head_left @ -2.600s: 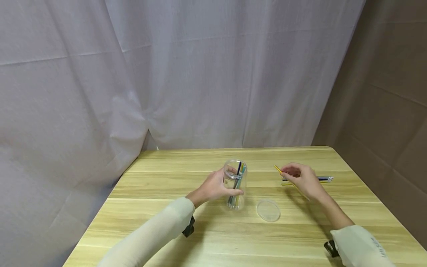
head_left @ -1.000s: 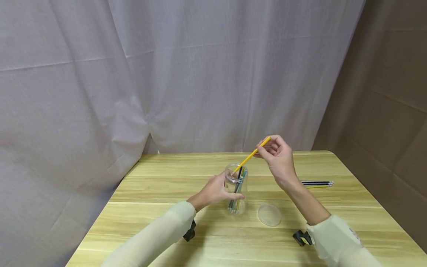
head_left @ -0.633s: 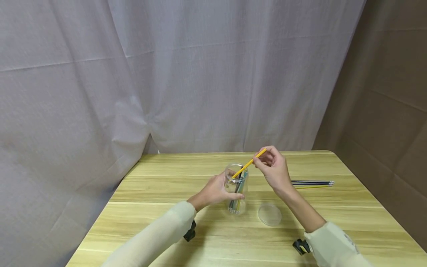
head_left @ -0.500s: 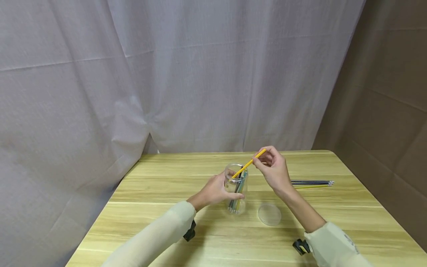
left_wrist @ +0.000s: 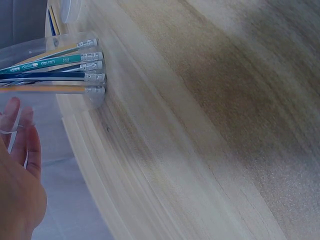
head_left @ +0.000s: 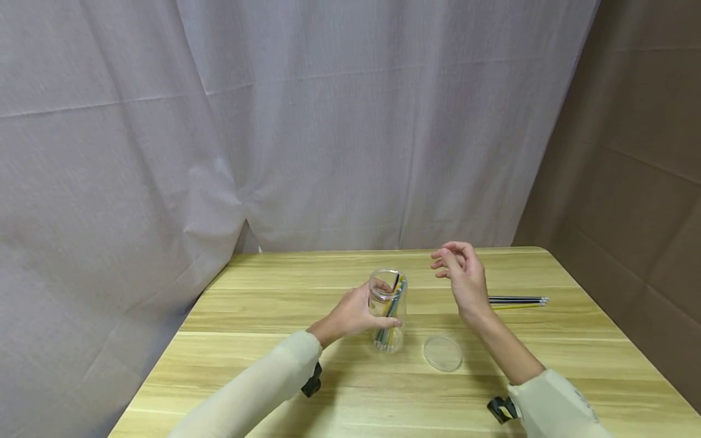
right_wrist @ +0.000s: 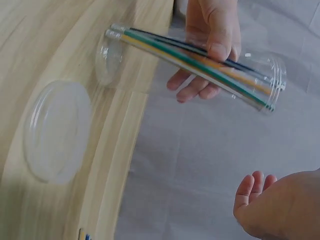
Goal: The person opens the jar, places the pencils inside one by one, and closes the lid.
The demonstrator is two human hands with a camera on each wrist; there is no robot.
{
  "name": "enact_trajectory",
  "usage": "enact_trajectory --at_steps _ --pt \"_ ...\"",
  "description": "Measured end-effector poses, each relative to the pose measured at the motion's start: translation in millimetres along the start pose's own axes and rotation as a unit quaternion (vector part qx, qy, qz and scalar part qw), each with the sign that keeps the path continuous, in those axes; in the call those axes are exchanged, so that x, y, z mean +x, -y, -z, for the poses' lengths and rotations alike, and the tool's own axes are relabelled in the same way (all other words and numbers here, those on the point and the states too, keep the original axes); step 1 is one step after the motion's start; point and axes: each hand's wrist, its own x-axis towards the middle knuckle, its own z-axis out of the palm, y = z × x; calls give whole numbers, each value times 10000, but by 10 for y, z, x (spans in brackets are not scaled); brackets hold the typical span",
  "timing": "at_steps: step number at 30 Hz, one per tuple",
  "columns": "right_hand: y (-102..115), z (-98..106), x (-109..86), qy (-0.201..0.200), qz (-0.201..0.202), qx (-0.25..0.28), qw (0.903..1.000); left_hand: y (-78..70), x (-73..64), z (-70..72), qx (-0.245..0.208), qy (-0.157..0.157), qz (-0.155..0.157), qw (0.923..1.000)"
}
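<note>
My left hand [head_left: 353,313] grips a clear plastic jar [head_left: 390,297] round its side, thumb across the front. The jar stands upright on the table with its mouth uncovered. Inside lean several pencils [left_wrist: 55,61], yellow, green and dark blue, their eraser ends down at the jar's base. To the right of the jar and above the table, my right hand [head_left: 464,277] is raised with loosely bent fingers and holds nothing.
A clear round lid [head_left: 442,354] lies flat on the wooden table [head_left: 263,292], just right of the jar. Several more pencils [head_left: 520,302], dark and yellow, lie at the right, partly behind the right wrist. A grey curtain [head_left: 328,152] hangs behind the table.
The right hand brought a yellow pencil from the right-hand pile, let it go into the jar, and has drawn back to the right. The left hand stays on the jar.
</note>
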Motion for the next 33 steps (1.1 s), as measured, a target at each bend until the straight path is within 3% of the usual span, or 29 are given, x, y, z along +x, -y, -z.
enact_trajectory --at_steps 6,9,12,17,22,27,30,33 --pt "-128 272 47 -384 -89 -390 9985 8 1 -11 -54 -21 -90 9999" --pt "-246 509 91 -421 -150 -942 9945 11 11 -11 -34 -34 -138 9999" --pt "-390 792 132 -169 -392 -1696 9846 11 19 -5 -12 -49 -129 9999" --pt "-685 1177 146 349 -650 -2906 9540 10 10 9 -33 -14 -64 10000" --pt "-953 1418 107 862 17 -4084 9087 9 -4 11 -65 14 -82 9999" --pt "-1099 1511 74 1430 369 -4760 8669 10 -16 17 -62 -22 -29 10000" --pt "-1126 1506 56 1550 447 -4959 8532 1 -18 22 -40 -19 -15 10000" --pt "-1127 1475 52 1431 650 -5071 8475 -3 -16 25 -25 -25 -3 10000"
